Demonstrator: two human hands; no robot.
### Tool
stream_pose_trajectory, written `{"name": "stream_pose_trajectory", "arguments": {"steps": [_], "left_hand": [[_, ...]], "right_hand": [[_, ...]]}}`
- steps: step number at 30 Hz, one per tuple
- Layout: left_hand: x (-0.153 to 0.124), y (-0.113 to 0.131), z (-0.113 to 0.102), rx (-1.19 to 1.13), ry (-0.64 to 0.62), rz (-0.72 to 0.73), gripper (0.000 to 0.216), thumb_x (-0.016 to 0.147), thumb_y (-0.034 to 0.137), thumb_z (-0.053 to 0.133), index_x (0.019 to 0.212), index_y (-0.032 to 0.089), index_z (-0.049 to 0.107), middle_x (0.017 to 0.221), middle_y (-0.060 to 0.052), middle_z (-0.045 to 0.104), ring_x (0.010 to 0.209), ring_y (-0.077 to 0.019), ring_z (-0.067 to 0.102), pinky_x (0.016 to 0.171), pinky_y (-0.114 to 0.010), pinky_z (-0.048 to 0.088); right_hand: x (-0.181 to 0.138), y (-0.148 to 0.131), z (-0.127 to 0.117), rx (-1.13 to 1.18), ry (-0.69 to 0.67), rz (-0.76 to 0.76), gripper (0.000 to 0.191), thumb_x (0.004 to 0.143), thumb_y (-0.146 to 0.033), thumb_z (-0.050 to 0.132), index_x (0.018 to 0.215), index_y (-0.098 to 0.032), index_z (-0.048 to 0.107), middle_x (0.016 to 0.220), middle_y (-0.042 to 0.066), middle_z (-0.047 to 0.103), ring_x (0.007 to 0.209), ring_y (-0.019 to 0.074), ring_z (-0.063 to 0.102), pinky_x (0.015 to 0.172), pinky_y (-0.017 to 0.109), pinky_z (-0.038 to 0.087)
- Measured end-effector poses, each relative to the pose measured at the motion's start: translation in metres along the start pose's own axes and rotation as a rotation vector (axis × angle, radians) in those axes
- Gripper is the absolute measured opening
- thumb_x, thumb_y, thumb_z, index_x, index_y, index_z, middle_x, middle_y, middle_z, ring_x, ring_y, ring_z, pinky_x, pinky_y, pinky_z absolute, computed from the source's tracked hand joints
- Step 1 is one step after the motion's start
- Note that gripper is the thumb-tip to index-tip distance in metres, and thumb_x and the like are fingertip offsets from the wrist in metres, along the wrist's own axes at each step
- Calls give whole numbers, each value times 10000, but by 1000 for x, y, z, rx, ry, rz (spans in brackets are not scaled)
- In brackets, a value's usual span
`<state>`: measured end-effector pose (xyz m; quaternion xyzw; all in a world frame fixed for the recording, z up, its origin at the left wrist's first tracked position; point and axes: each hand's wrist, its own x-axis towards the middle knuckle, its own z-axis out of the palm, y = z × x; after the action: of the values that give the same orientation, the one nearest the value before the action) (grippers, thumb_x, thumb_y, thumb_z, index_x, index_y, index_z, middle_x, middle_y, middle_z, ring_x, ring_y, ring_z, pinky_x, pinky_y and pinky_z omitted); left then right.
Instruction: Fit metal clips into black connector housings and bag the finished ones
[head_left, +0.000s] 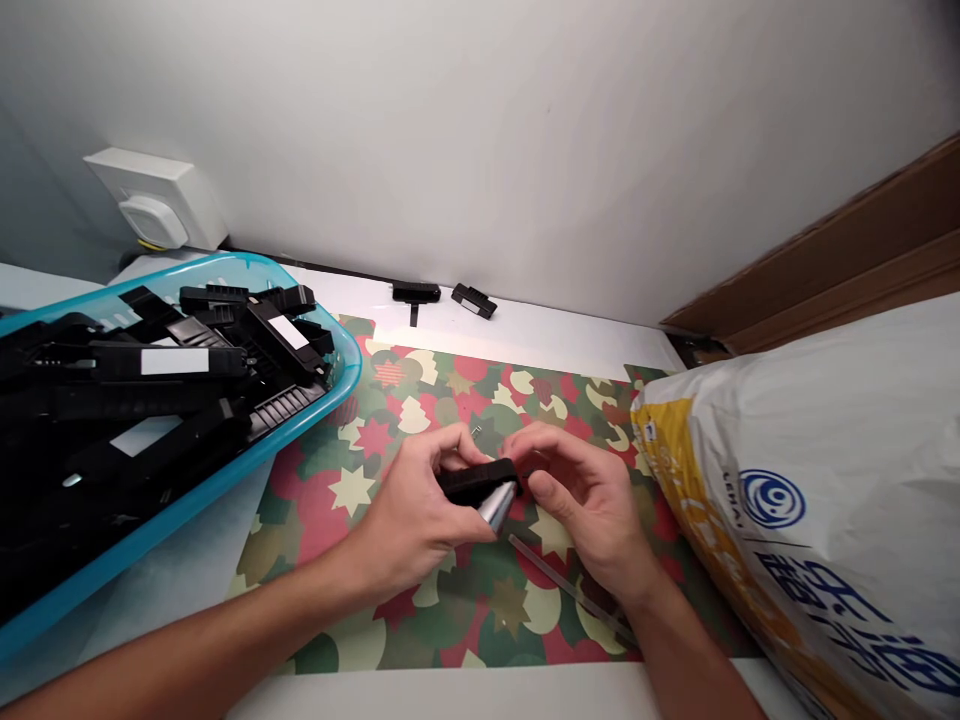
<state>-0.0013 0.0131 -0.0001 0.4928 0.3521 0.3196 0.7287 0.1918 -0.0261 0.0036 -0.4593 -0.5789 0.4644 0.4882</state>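
Note:
My left hand [424, 510] is closed around a narrow black plastic case [476, 480], held tilted above the patterned sheet. A shiny silver piece [497, 507] sticks out below the case, beside my left thumb. My right hand [589, 495] is at the case's right end, its fingers curled and its thumb apart from them. I see nothing held in it, though the space behind the fingertips is partly hidden. A small metal spring-like part [475, 433] shows just beyond the hands. Under my right hand a thin clear strip [570, 588] lies slantwise.
A blue plastic basket [349, 365] heaped with black plastic cases stands at left. Two black pieces [416, 292] [474, 301] lie near the wall. A large white and yellow bag [847, 430] takes up the right side. A white socket [161, 195] juts from the wall.

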Motion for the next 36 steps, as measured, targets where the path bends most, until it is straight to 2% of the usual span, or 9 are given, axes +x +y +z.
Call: {"name": "stream_pose_trajectory", "arguments": {"steps": [4, 7, 16, 24, 31, 33, 36], "left_hand": [[0, -2, -1, 0, -86, -17, 341, 559, 89, 811, 748, 199, 549, 626, 88, 497, 604, -89, 397, 537, -227, 262], [0, -3, -1, 18, -92, -15, 345, 539, 85, 812, 730, 196, 548, 636, 91, 478, 615, -89, 378, 548, -235, 235], [-1, -1, -2, 72, -71, 3, 335, 490, 63, 819, 679, 189, 572, 638, 84, 491, 633, -98, 368, 549, -246, 227], [-3, 3, 1, 138, 50, 1, 383, 490, 71, 818, 653, 202, 497, 635, 84, 459, 627, -97, 359, 538, -245, 239], [-3, 4, 3, 187, 113, 32, 358, 514, 53, 764, 640, 205, 465, 613, 99, 402, 616, -89, 314, 527, -234, 222], [-4, 3, 3, 170, 104, 37, 348, 530, 61, 767, 644, 205, 471, 608, 100, 401, 608, -86, 320, 526, -231, 225], [-4, 1, 2, 130, 107, 52, 306, 574, 78, 778, 691, 202, 524, 625, 93, 479, 607, -89, 383, 535, -224, 267]], "right_hand": [[-3, 3, 0, -10, -85, 31, 456, 967, -655, 689, 859, -214, 650, 790, 8, 554, 691, 165, 502, 600, 280, 424], [-5, 6, 0, 2, -145, 62, 502, 975, -690, 649, 820, -213, 622, 743, -9, 484, 655, 158, 429, 578, 286, 359], [-1, 10, 6, 86, -67, -82, 472, 942, -573, 768, 698, -219, 574, 682, -13, 476, 659, 166, 417, 600, 308, 352], [-1, -1, 2, -267, 1, -209, 360, 1039, -494, 664, 783, -241, 640, 688, -9, 555, 662, 180, 473, 651, 327, 395], [1, -4, 5, -542, 26, -410, 302, 1119, -369, 532, 861, -240, 624, 726, 1, 607, 659, 182, 506, 718, 354, 440], [2, -4, 5, -548, 37, -424, 297, 1119, -388, 533, 879, -241, 628, 738, 4, 623, 664, 184, 517, 726, 357, 453], [1, -2, 5, -480, 69, -356, 329, 1095, -524, 546, 960, -249, 665, 818, 21, 656, 728, 199, 555, 729, 350, 474]]}}
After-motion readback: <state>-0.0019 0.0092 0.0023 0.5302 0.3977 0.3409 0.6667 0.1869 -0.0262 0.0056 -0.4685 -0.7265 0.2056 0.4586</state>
